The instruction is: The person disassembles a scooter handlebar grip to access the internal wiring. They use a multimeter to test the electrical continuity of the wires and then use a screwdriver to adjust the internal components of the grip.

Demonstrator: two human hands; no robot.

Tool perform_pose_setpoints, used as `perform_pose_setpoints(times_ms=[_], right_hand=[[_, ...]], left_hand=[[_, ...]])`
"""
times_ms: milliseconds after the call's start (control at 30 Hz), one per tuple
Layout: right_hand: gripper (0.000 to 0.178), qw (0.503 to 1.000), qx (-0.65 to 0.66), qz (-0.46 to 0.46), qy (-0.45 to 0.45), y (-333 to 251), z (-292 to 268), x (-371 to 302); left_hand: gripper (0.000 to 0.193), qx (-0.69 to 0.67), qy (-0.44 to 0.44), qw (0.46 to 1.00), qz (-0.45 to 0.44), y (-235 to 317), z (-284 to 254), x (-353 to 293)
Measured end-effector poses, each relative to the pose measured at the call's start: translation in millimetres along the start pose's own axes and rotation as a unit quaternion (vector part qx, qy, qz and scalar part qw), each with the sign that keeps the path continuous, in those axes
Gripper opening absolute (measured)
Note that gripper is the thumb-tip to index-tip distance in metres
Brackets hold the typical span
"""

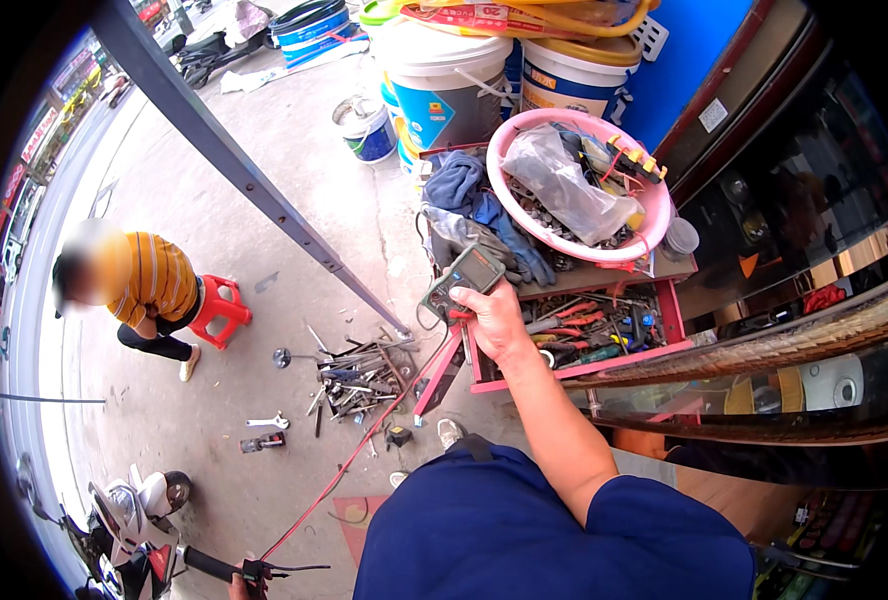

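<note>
My right hand [491,318] is closed round a multimeter [463,281], thumb on its front, above an open red tool drawer [619,318]. From the meter a red test lead [369,432] and a dark one run down to the lower left. There, only a bit of my left hand [238,588] shows at the lower edge, against a small black part [255,571] where the leads end. Its grip is mostly cut off. Close by is a black handlebar grip [207,563]. Crumpled work gloves [474,205] lie just beyond the multimeter.
A pink basin [496,172] of parts sits on the cabinet. Paint buckets [434,90] stand behind. Loose wrenches and sockets [362,380] lie on the floor, left of a metal post [254,180]. A person [154,275] sits on a red stool [226,310]; a scooter [134,520] stands lower left.
</note>
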State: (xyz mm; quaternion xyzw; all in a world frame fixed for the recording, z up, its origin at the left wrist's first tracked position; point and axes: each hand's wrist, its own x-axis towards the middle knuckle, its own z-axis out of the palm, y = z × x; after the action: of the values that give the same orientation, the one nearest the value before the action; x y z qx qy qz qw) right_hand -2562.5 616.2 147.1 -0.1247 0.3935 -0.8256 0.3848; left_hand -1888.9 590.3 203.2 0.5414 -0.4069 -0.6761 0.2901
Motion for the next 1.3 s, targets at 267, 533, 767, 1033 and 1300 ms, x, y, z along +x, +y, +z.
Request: perform_pose_setpoints(times_ms=[267,533,767,1033,1300], right_hand=[[0.032,0.999,-0.03,-0.013,-0.039,-6.5,-6.3,7.7],[0.035,0.997,0.008,0.02,-0.078,-12.5,16.0,5.6],[0.035,0.996,0.001,0.03,-0.088,-11.8,2.8,19.4],[0.031,0.996,-0.039,0.028,-0.069,-8.2,-12.4,40.7],[0.037,0.993,-0.104,0.025,-0.042,-4.6,-23.2,53.0]], left_hand=[[0.051,0.013,-0.056,0.998,0.003,-4.6,13.6,10.0],[0.05,-0.025,-0.077,0.983,0.163,19.9,146.3,42.8],[0.054,0.024,-0.055,0.97,0.238,36.0,218.2,48.9],[0.047,0.081,-0.045,0.972,0.218,26.7,219.0,48.6],[0.049,0.138,0.003,0.971,0.192,22.7,224.5,41.6]])
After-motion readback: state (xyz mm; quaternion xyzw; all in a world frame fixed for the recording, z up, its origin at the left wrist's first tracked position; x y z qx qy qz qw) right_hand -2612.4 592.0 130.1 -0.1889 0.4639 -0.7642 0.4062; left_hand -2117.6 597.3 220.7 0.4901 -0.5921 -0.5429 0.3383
